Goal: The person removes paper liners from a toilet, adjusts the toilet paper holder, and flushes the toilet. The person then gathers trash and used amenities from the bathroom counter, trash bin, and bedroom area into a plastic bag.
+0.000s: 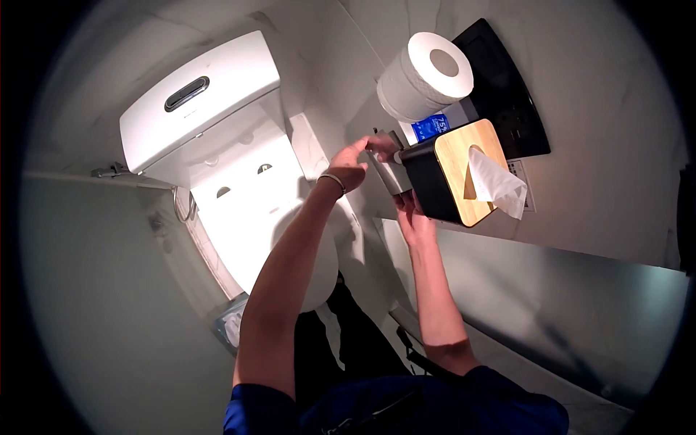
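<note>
A metal toilet paper holder (391, 174) is at the side of the counter, between my two hands. My left hand (349, 168), with a bracelet at the wrist, has its fingers closed at the holder's upper end; the fingertips are slightly blurred. From below, my right hand (416, 223) reaches up with its fingertips at the holder's lower end. The tissue box (451, 174), black with a wooden lid, partly hides those fingers. A white tissue (497, 183) sticks out of the lid.
A large toilet paper roll (424, 78), a blue packet (431, 127) and a glossy black object (504, 90) are on the counter (594, 181). On the left stands a white toilet (246, 196) with its cistern (199, 101). A clear bag (230, 322) lies low beside it.
</note>
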`<state>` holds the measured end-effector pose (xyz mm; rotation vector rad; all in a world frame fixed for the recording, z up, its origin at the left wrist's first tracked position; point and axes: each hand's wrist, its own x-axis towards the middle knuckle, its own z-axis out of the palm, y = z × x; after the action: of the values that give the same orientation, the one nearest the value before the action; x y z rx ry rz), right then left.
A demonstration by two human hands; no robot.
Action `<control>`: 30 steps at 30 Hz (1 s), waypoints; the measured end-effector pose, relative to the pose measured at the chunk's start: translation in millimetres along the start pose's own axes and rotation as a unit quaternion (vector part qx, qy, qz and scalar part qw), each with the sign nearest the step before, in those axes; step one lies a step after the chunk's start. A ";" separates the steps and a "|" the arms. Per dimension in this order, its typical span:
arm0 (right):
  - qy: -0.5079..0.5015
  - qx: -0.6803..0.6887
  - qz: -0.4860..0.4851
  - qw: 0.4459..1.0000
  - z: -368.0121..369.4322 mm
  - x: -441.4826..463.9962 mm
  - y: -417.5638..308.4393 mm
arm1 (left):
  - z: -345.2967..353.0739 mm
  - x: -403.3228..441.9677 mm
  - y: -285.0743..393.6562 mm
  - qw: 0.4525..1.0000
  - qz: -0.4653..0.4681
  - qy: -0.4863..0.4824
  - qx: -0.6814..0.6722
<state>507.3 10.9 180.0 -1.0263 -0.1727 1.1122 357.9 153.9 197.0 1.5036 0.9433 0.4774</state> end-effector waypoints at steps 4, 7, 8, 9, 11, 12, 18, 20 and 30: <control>0.016 -0.046 0.020 0.999 -4.6 -4.2 -12.9 | -5.4 5.8 -6.6 0.997 -0.009 -0.014 0.070; 0.047 -0.134 0.063 0.988 3.3 -27.8 -30.9 | -24.2 17.6 -10.7 0.997 0.035 0.038 0.062; 0.048 -0.177 0.079 0.980 8.3 -43.1 -41.4 | -38.5 18.4 7.9 0.996 0.038 0.077 0.020; 0.049 -0.220 0.094 0.970 10.7 -57.3 -48.8 | -53.9 17.2 37.8 0.992 0.043 0.116 -0.024; 0.068 -0.219 0.127 0.965 -1.6 -83.8 -47.4 | -79.3 17.5 99.9 0.970 0.199 0.114 -0.079; 0.078 -0.218 0.146 0.962 -9.5 -96.8 -45.4 | -93.6 4.0 140.7 0.971 0.222 0.071 -0.060; 0.007 -0.298 0.207 0.932 -14.6 -145.2 -24.5 | -77.0 7.8 190.5 0.956 0.283 0.017 0.078; -0.057 -0.333 0.203 0.919 0.9 -150.6 -23.1 | -73.4 0.6 197.6 0.961 0.263 0.063 0.063; -0.260 -0.334 0.208 0.882 85.8 -182.5 -66.1 | -102.5 -176.9 104.3 0.810 0.135 0.072 -0.566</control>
<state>413.2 -88.5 342.1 -1.3854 -0.8485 1.7806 206.0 86.4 355.2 0.4807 0.3636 1.1288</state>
